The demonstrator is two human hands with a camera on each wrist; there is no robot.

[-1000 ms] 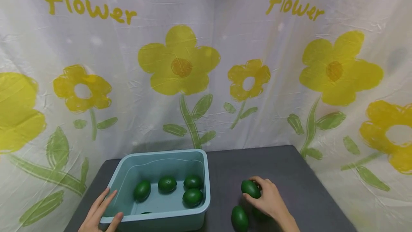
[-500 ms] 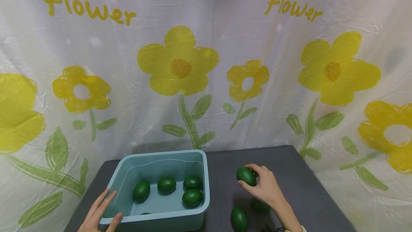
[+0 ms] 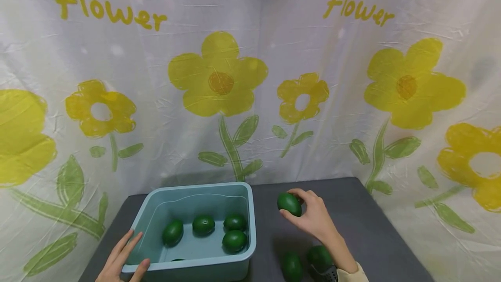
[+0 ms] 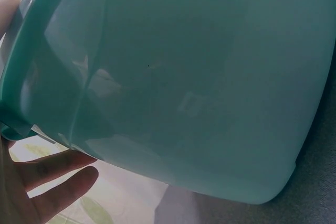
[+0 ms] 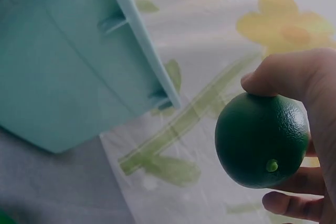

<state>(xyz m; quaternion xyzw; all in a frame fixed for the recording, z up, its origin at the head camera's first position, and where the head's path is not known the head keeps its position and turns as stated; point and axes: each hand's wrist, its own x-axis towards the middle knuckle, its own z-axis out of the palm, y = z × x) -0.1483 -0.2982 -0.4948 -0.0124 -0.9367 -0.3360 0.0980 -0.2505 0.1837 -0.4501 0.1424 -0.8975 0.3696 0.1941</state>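
Observation:
My right hand pinches a dark green avocado between thumb and fingers, up off the table and to the right of the blue-green plastic bin. Seen from the right wrist, the held avocado has bumpy skin and a small pale stem nub. My left hand rests at the bin's front left corner, fingers spread and fairly straight along the rim. In the left wrist view those fingers lie beside the bin's outer wall. Inside the bin sit several avocados, one mostly hidden by the front wall.
Two more avocados lie on the dark grey table at the front right, one upright-looking avocado and another avocado partly behind the right forearm. A white curtain with yellow flowers hangs behind and at both sides.
My right hand has lifted the avocado and carried it up and left toward the bin, uncovering an avocado on the table beneath. The left hand and bin have stayed put.

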